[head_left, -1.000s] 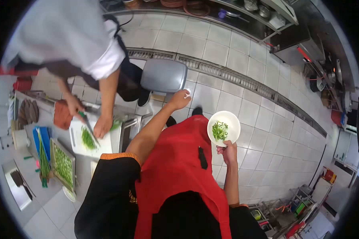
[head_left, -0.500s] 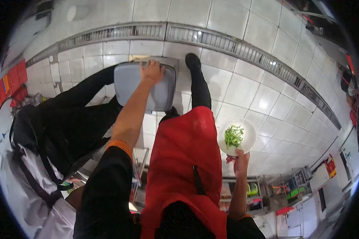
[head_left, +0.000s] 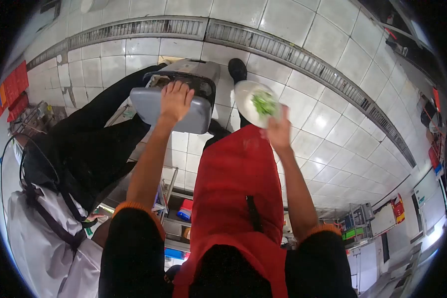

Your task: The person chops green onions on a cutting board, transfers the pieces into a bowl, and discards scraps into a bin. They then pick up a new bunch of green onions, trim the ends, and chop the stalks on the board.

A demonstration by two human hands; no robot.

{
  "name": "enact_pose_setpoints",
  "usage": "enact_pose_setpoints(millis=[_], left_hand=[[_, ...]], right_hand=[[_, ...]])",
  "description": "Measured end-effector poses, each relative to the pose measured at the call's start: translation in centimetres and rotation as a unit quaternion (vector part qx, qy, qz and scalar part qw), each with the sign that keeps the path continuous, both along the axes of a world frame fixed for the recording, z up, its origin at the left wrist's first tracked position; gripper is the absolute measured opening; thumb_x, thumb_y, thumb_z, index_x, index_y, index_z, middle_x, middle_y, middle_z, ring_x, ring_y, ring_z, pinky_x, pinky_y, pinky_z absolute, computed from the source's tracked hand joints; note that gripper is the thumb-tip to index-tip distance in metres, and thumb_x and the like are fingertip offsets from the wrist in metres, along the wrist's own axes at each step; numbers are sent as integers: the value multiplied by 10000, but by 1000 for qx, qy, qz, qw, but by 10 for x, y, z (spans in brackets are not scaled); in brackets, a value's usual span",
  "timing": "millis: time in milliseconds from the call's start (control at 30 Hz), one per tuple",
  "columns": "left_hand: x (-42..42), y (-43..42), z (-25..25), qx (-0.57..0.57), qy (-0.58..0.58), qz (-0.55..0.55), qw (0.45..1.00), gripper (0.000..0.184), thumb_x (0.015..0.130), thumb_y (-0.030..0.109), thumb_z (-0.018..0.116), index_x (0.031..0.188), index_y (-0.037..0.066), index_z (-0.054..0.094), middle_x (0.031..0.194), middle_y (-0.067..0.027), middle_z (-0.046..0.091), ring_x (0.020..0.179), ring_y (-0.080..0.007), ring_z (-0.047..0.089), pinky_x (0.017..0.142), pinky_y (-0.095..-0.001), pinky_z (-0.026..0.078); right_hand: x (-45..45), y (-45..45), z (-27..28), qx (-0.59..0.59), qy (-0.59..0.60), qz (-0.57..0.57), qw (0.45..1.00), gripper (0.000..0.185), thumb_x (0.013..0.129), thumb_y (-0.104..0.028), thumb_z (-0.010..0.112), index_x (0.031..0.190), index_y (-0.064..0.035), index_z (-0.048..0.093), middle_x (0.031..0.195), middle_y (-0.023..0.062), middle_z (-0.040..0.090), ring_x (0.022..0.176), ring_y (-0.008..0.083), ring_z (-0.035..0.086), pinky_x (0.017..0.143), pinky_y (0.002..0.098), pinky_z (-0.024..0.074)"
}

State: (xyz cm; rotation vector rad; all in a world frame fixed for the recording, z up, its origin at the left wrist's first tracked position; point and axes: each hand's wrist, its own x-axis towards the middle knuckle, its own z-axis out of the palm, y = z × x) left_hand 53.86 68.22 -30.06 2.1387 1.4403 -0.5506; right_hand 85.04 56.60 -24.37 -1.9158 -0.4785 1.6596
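My left hand [head_left: 176, 101] rests with spread fingers on the grey lid [head_left: 196, 118] of a bin [head_left: 211, 74]. The lid is tilted, and the dark inside of the bin shows behind it. In my right hand [head_left: 279, 128], somewhat blurred, is the rim of a white bowl [head_left: 244, 97] with chopped green pieces [head_left: 264, 103] in it. The bowl is tipped, to the right of the bin and above my red apron [head_left: 233, 179].
A co-worker in a white top [head_left: 37, 233] and dark trousers stands at the left, legs reaching behind the bin. A floor drain grate [head_left: 263, 38] crosses the tiles. Red crates [head_left: 16, 87] stand far left. Shelves [head_left: 176, 228] are below my left arm.
My left hand has tilted the bin's lid, opening the bin. My right hand has brought the bowl up and left, closer to the bin, and tipped it.
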Motion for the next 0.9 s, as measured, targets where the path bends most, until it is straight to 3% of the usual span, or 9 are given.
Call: enact_pose_setpoints(millis=[67, 100, 167, 300, 667, 733, 800, 833, 900], left_hand=[[-14, -26, 26, 92, -71, 39, 992, 219, 934, 301, 542, 955, 95, 614, 992, -95, 569, 1032, -328, 514, 959, -476, 368], [-18, -38, 39, 94, -69, 41, 992, 219, 934, 301, 542, 955, 95, 614, 992, -95, 569, 1032, -328, 514, 959, -476, 368], [-26, -57, 61, 99, -83, 101, 986, 186, 916, 269, 566, 963, 94, 612, 999, -102, 568, 1036, -334, 512, 951, -474, 369], [-30, -87, 86, 128, -95, 116, 980, 161, 897, 241, 593, 979, 104, 615, 991, -104, 563, 1024, -339, 509, 949, -476, 375], [-9, -127, 106, 164, -74, 226, 957, 223, 902, 243, 602, 1038, 72, 643, 1057, -127, 595, 1083, -347, 507, 983, -476, 386], [-6, -134, 113, 139, -52, 250, 957, 259, 910, 251, 599, 1090, 68, 630, 1103, -133, 594, 1130, -351, 508, 1043, -480, 360], [-4, -146, 114, 129, -34, 278, 951, 300, 915, 275, 570, 1138, 81, 624, 1182, -137, 578, 1276, -334, 422, 1102, -468, 314], [-3, -152, 112, 82, -29, 295, 952, 378, 927, 297, 553, 1240, 88, 585, 1339, -145, 522, 1413, -325, 304, 1153, -478, 257], [0, -177, 109, 93, -22, 279, 955, 416, 932, 308, 546, 1289, 95, 556, 1416, -134, 461, 1446, -319, 247, 1168, -482, 232]], right_hand=[[-43, 14, -47, 70, -216, 330, 916, 393, 894, 10, 485, 1271, 31, 376, 772, 224, 660, 582, 361, 662, 523, 450, 554], [-75, 28, -40, 104, -263, 323, 903, 457, 854, 9, 515, 1291, 26, 381, 745, 261, 653, 662, 453, 655, 601, 509, 550], [-119, 65, -12, 59, -240, 435, 866, 544, 835, -18, 549, 1327, 83, 339, 819, 284, 672, 784, 446, 683, 699, 529, 552], [-158, 79, -47, 22, -255, 416, 873, 568, 884, -34, 502, 1333, 193, 237, 895, 275, 690, 863, 398, 701, 737, 476, 568], [-145, 94, -9, 99, -241, 480, 838, 336, 877, -40, 550, 1164, 88, 432, 1028, 287, 663, 954, 420, 676, 823, 496, 547], [-150, 91, -18, 118, -258, 501, 817, 298, 875, -64, 510, 1132, 70, 443, 1018, 344, 638, 962, 470, 658, 846, 490, 545], [-148, 107, 12, 37, -169, 458, 872, 243, 863, -6, 485, 1086, 89, 473, 918, 336, 654, 697, 376, 711, 533, 460, 584], [-150, 108, 6, 65, -190, 490, 848, 240, 868, -2, 477, 1090, 88, 481, 856, 316, 657, 639, 358, 703, 459, 443, 561], [-146, 105, 7, 98, -220, 526, 816, 238, 873, 2, 469, 1094, 87, 489, 793, 297, 660, 581, 340, 694, 386, 426, 537]])
